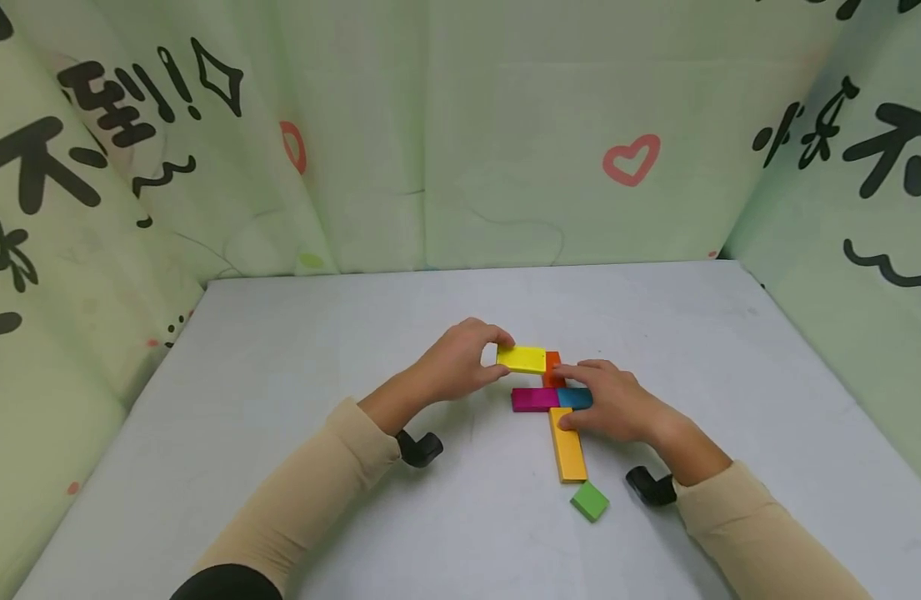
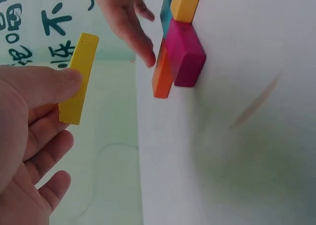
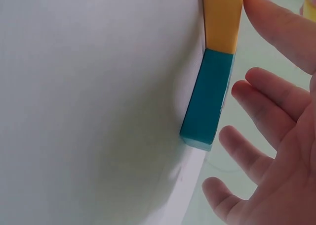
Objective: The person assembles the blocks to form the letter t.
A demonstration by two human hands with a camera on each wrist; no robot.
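Observation:
My left hand pinches a bright yellow block by its left end, between thumb and fingers. In the left wrist view this yellow block is held up off the table. My right hand lies over the right side of the laid-out blocks, fingers spread and fairly straight. Its thumb tip touches the top of an amber block, and its forefinger reaches to an orange block. Between those two, a magenta block and a teal block lie end to end crosswise.
A small green block sits turned at an angle near the amber block's front end. Under everything is a white table, with a pale green printed curtain along its back and sides.

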